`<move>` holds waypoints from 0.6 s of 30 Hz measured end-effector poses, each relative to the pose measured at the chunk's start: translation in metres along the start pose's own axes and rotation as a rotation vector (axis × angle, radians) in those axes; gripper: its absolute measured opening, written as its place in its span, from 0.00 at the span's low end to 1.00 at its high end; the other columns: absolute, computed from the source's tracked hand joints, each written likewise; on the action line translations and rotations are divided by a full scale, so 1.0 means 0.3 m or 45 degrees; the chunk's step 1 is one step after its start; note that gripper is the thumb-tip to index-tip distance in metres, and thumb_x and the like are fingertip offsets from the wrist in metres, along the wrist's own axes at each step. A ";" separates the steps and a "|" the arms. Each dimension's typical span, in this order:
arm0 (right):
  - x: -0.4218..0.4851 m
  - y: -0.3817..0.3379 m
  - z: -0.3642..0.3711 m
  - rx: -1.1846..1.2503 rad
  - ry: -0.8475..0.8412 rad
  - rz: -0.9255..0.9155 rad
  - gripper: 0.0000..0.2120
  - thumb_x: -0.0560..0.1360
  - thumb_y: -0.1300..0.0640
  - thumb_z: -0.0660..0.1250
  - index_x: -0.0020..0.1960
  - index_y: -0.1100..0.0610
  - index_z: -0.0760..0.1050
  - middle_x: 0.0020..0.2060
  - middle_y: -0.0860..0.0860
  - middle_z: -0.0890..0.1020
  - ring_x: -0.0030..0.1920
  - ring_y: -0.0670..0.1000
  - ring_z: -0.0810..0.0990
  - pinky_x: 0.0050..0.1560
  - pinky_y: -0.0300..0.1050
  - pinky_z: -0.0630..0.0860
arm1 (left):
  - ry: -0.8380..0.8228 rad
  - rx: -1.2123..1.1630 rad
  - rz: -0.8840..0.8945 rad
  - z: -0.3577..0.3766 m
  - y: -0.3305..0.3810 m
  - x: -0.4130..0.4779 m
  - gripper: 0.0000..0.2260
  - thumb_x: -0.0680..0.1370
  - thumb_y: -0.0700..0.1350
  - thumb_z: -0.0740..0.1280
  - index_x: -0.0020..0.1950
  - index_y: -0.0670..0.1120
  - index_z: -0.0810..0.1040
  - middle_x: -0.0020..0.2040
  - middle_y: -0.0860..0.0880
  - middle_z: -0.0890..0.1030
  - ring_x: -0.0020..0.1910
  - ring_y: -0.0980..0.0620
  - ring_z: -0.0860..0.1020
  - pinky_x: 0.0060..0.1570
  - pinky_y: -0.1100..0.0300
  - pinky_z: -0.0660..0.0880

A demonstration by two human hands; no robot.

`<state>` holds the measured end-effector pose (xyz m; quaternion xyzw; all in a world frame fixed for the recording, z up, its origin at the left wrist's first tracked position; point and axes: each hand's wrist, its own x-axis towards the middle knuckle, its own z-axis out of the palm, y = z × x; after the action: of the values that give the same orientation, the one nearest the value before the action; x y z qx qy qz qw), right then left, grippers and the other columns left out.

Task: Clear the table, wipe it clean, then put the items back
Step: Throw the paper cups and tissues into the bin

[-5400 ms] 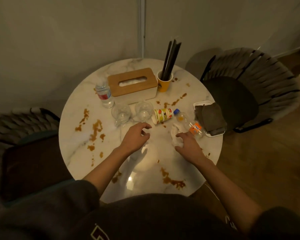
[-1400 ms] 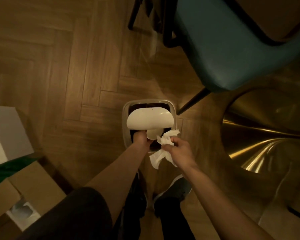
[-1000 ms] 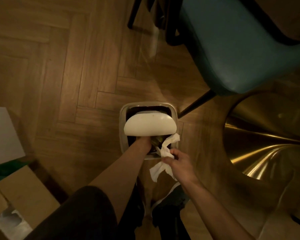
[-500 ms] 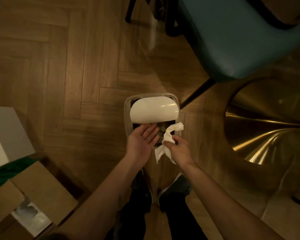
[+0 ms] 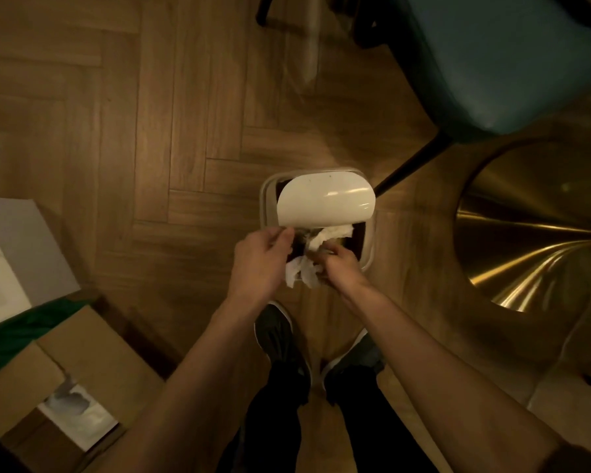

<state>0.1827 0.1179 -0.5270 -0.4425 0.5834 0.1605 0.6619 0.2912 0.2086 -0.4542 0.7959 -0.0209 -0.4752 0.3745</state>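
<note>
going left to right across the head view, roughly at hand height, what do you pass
brown cardboard box → left hand → crumpled white tissue → right hand → shiny brass table base

Home: herringbone floor [image 5: 116,131], teal chair [image 5: 509,63], cardboard boxes [image 5: 82,356]

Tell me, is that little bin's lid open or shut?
Open. The white lid is tilted up, the bin's dark inside shows under it, and the right hand holds tissue at the opening.
</note>
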 end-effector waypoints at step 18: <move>0.278 0.053 0.078 -1.677 -0.235 -0.222 0.28 0.81 0.46 0.54 0.78 0.55 0.58 0.77 0.57 0.60 0.76 0.62 0.56 0.76 0.61 0.52 | 0.170 0.351 0.430 -0.055 -0.048 0.152 0.13 0.75 0.57 0.69 0.56 0.53 0.79 0.45 0.58 0.80 0.43 0.62 0.78 0.39 0.68 0.73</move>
<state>0.2083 0.1195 -0.6112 -0.7841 0.2667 0.4660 0.3111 0.3242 0.2109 -0.4924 0.8544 -0.1936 -0.3449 0.3371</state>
